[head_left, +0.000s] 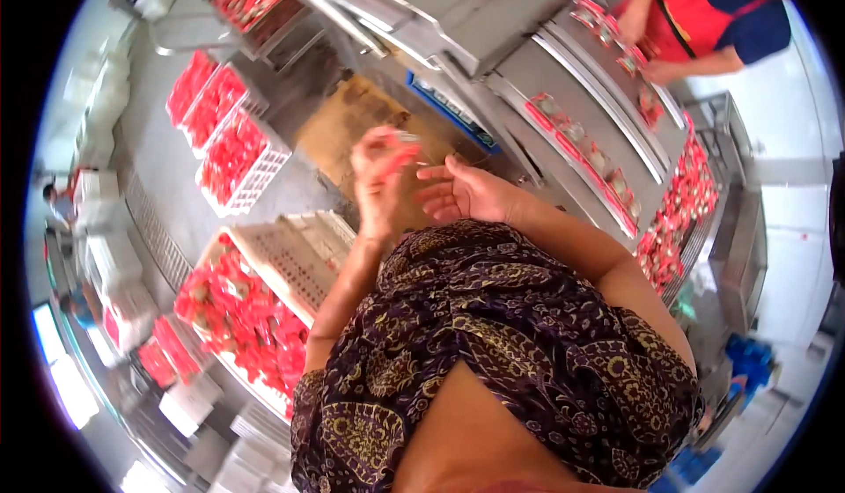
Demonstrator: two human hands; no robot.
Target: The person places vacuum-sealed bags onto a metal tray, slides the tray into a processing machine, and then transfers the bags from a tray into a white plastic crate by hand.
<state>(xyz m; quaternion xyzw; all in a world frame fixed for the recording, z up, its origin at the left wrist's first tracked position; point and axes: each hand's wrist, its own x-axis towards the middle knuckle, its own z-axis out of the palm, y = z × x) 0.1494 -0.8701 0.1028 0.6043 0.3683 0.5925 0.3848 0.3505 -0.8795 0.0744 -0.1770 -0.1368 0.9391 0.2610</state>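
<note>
My left hand (374,185) is raised in front of me, its fingers closed on a small red-and-clear packet (402,155). What the packet contains is too blurred to tell. Close by on the right, my right hand (471,194) holds nothing, palm turned inward and fingers apart. It is not touching the packet. Beside my left forearm stands a large white crate (290,260) heaped with similar red packets (255,326). On my right, a row of red packets (585,158) lies along the near edge of a steel conveyor (563,97).
A co-worker in a red apron (695,18) handles packets across the conveyor. More packets (678,202) pile up at its end. White crates of red packets (233,163) stand on the floor at left. A yellow-brown board (343,128) lies ahead, beside the steel machine frame (422,31).
</note>
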